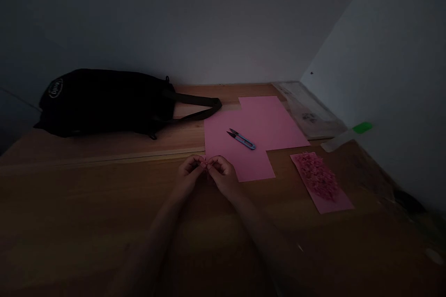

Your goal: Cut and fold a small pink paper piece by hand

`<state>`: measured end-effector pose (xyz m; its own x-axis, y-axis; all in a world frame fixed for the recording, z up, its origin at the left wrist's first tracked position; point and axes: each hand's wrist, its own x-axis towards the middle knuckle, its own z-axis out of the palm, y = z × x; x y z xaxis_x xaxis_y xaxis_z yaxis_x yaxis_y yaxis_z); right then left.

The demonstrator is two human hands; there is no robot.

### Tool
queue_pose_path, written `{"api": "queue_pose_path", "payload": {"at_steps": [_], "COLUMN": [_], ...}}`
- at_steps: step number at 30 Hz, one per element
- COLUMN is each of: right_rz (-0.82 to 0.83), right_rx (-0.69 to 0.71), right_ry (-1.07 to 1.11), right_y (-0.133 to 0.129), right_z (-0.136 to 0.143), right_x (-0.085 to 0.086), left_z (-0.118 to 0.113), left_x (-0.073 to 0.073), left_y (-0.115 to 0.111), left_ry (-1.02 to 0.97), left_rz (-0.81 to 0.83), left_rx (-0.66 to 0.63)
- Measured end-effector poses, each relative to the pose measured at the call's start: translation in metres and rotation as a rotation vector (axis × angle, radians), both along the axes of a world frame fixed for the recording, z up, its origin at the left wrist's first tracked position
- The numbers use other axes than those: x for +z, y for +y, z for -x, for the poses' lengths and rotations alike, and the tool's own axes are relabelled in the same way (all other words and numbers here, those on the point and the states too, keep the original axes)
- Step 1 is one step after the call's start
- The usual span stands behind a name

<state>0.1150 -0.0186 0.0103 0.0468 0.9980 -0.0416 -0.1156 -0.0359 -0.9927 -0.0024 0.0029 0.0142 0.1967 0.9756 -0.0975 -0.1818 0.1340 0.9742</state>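
My left hand [189,170] and my right hand [221,172] meet at the near edge of the pink sheets, thumbs and fingertips pinched together. Between the fingertips is a small pink piece [208,174], mostly hidden and too dim to name more exactly. Just beyond my hands lie pink paper sheets [258,123], overlapping one another. On them rests a pair of thread snips [242,139] with a blue handle, blades pointing away to the left. To the right, a pile of small crinkled pink pieces [316,175] sits on a narrow pink paper strip [339,203].
A black bag [108,104] lies at the back left, its strap reaching the pink sheets. At the back right are a clear plastic bag [306,106] and a translucent item with a green end [362,127]. Walls border the wooden table [87,209] behind and to the right.
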Motion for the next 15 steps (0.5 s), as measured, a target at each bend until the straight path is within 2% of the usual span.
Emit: {"api": "queue_pose_path", "payload": {"at_steps": [15], "right_rz": [0.014], "right_rx": [0.002], "right_ry": [-0.023], "right_y": [0.0001], "right_z": [0.0005], "right_x": [-0.0007], "left_z": [0.0009], "left_x": [0.0021], "left_y": [0.0006], "left_ry": [-0.019], "left_rz": [0.003], "left_rx": [-0.023]}}
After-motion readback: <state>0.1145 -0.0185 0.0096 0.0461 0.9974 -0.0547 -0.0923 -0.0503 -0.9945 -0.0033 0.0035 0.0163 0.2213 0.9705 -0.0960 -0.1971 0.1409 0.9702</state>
